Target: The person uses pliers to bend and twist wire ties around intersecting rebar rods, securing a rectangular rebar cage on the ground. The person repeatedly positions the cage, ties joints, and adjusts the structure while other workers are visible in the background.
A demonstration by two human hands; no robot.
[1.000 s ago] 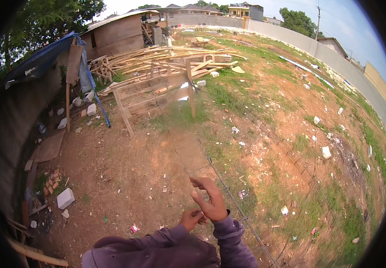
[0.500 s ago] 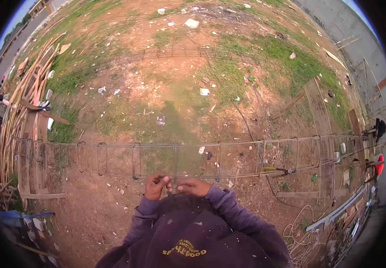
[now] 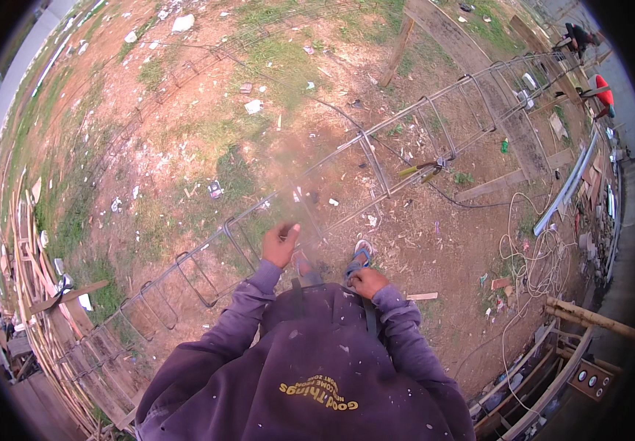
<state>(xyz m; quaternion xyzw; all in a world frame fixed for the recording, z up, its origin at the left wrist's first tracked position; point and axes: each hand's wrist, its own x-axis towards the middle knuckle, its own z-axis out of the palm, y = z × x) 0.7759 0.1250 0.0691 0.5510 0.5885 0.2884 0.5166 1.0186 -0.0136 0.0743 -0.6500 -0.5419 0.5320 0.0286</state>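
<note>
A long steel rebar cage [image 3: 374,158] with rectangular stirrups runs diagonally in front of me, from lower left to upper right. My left hand [image 3: 279,246] is raised beside its near side, fingers curled and fingertips together; anything between them is too small to make out. Low against the front of my dark hoodie [image 3: 310,353] is my right hand [image 3: 368,282], its fingers bent in near a dark strap; what they grip is hidden. Pliers with yellow handles [image 3: 420,171] rest on the cage's near bar, to the right of both hands.
Wooden planks [image 3: 479,73] stand under the cage's far right end. A person in dark clothes [image 3: 579,40] is beyond it, near a red object [image 3: 604,95]. Bamboo poles [image 3: 27,257] are piled at left. Tangled rope [image 3: 542,257] lies at right. My sandalled foot [image 3: 362,254] is below.
The view has turned right, so the cage now slants. My hands have moved apart: the left is by the cage, the right down at my waist. The pliers stay on the cage.
</note>
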